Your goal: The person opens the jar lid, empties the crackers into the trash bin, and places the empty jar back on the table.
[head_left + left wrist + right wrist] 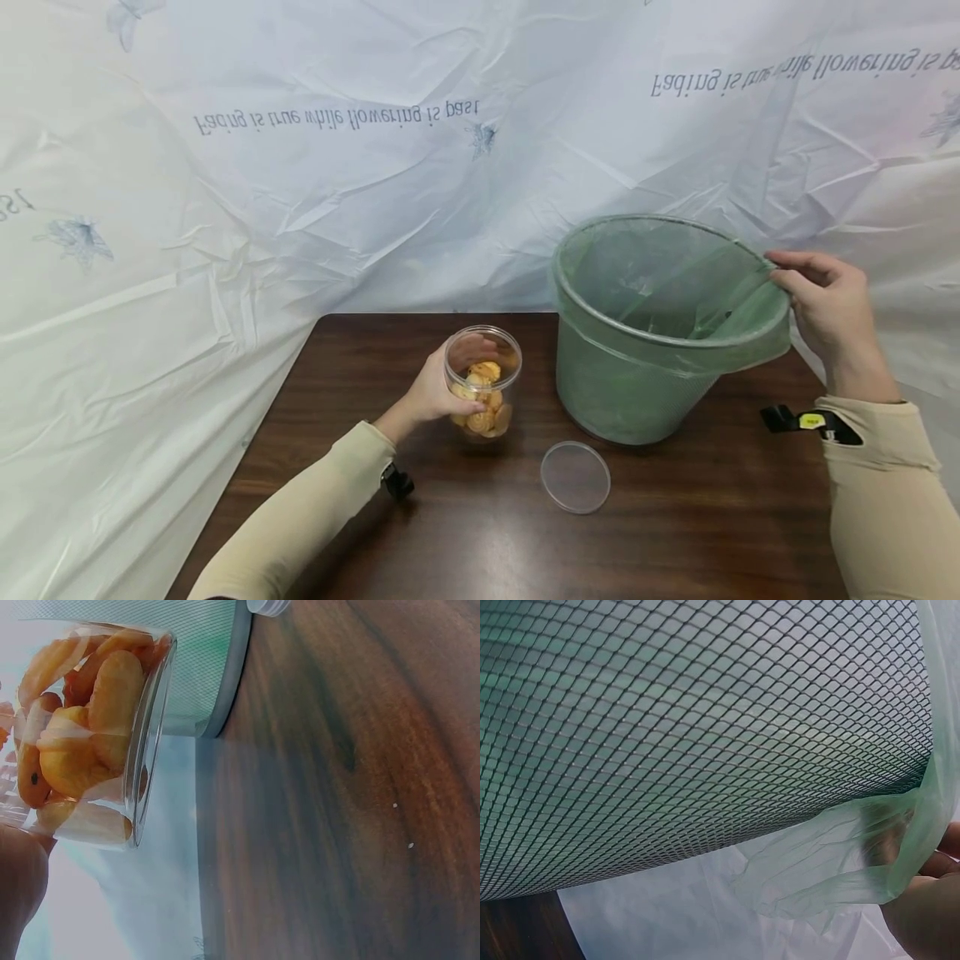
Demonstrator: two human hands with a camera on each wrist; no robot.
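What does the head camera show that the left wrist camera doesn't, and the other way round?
Only the head view shows both hands: the left hand gripping the open jar, the right hand pinching the green bag at the rim of the mesh bin, and the whole lid lying flat on the table.

Only the left wrist view shows the snacks up close, orange-yellow pieces packed against the clear wall, and small pale specks on the wood.

Both show the jar, the snacks, the bin, the table and the white sheet behind.

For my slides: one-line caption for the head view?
Left hand grips an open jar of snacks; right hand holds the bin liner.
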